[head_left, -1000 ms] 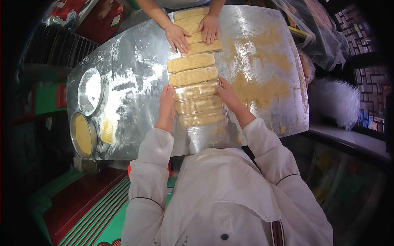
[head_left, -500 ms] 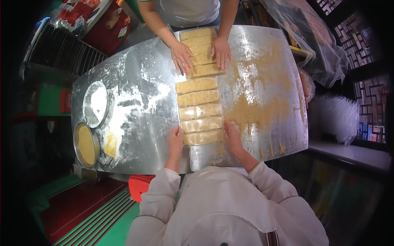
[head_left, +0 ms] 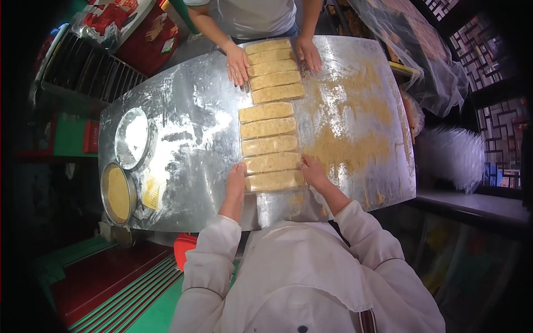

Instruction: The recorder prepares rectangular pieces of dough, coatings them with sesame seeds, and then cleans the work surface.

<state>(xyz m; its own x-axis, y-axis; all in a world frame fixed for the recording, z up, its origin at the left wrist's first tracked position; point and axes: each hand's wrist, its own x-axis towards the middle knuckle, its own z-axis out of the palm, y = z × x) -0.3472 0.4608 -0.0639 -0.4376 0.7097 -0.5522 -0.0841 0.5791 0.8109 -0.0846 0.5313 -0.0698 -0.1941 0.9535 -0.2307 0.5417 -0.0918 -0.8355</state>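
A clear plastic tray [head_left: 244, 154] lies in front of me, with several long light-brown, crumb-coated bars [head_left: 268, 127] side by side in it. The bars nearest me show a ribbed, shiny surface. My left hand [head_left: 236, 178] grips the tray's left edge near its close corner, thumb along the side. On the opposite edge, the fingers of my right hand [head_left: 314, 172] are closed at about the same height. The undersides of both grips are hidden. Just beyond lies a second group of similar bars [head_left: 276, 79], between a co-worker's two hands.
The metal table [head_left: 189, 188] carries white powder on the left and tan crumbs [head_left: 347, 152] on the right. At far left stand a metal bowl of white powder [head_left: 132, 137] and a round pan of tan powder [head_left: 117, 193], beside a yellow scraper-like piece [head_left: 150, 191]. A co-worker [head_left: 256, 19] stands opposite.
The ribbed glare over the near bars has faded, so their tan colour shows more. The co-worker's hands have moved off the far bars, outward to either side. My hands keep their hold.
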